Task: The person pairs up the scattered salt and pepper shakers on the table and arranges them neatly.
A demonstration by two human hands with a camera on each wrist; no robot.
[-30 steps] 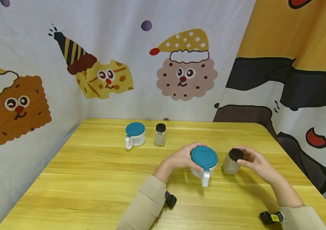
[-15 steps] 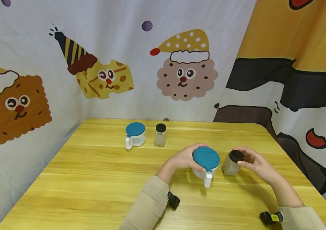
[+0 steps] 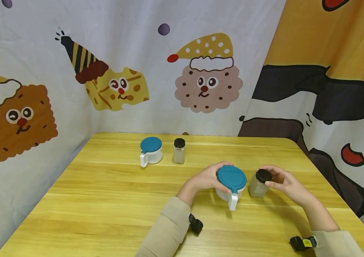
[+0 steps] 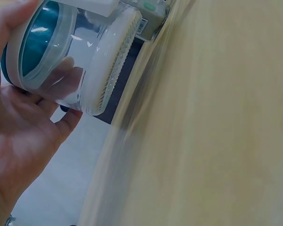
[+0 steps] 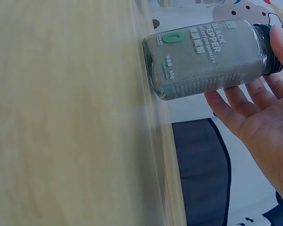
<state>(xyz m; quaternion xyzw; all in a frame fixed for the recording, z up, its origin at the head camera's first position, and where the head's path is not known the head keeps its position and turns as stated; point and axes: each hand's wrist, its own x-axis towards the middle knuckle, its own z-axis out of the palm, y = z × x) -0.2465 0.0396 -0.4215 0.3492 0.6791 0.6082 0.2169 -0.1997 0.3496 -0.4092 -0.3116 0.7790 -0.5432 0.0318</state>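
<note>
My left hand (image 3: pixel 208 179) grips a clear seasoning jar (image 4: pixel 87 61) with a blue lid (image 3: pixel 231 178) and a white handle (image 3: pixel 232 201) turned toward me. Thumb and fingers lie on either side of it. Just to its right, my right hand (image 3: pixel 285 182) holds a black pepper bottle (image 5: pixel 205 59) near its black cap (image 3: pixel 263 175). The bottle is filled with greyish powder and stands upright, its base at the tabletop. A narrow gap separates jar and bottle in the head view. Whether the jar's base touches the table is hard to tell.
Farther back on the wooden table (image 3: pixel 104 200) stand a second blue-lidded jar (image 3: pixel 151 151) with a white handle and a smaller black-capped bottle (image 3: pixel 179 151). A cartoon-printed curtain (image 3: pixel 130 43) hangs behind the table's far edge.
My left hand has shifted the seasoning jar slightly right and toward me, closer to the pepper bottle. The pepper bottle's cap has come slightly nearer to me in my right hand.
</note>
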